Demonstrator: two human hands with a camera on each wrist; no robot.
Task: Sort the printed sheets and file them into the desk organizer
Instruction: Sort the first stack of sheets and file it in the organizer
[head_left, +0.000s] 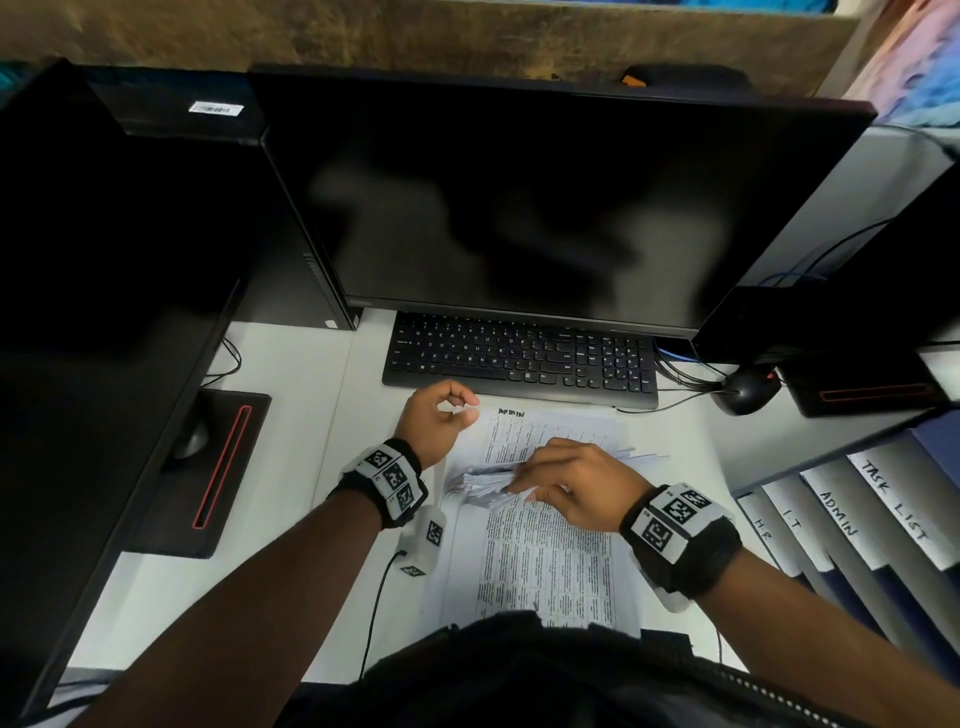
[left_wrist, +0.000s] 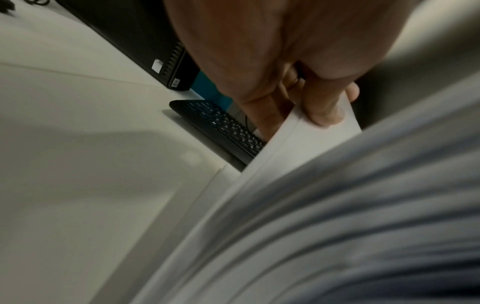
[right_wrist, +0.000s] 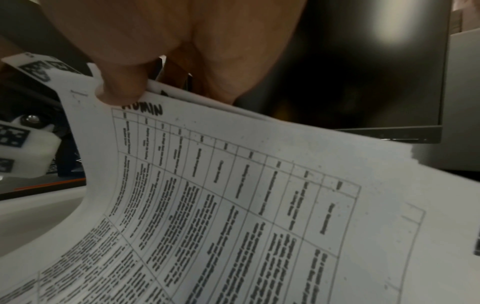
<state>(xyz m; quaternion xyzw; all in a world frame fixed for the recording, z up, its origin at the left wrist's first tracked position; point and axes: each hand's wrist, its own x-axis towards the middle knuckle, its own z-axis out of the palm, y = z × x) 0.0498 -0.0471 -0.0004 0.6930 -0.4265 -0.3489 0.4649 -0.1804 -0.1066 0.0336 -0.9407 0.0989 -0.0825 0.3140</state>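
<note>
The printed sheets (head_left: 540, 551) lie stacked on the tabletop (head_left: 291, 395) before the keyboard (head_left: 519, 358). Your left hand (head_left: 434, 421) pinches a lifted far corner; your right hand (head_left: 576, 486) seems to pinch the curled edges mid-stack.

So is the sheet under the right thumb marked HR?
No, the sheet pinched by the right hand has ADMIN handwritten at its top.

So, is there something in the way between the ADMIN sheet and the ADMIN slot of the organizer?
Nothing visible blocks it. The ADMIN sheet lies on the stack; bare desk separates it from the ADMIN slot, right of the right hand.
</note>
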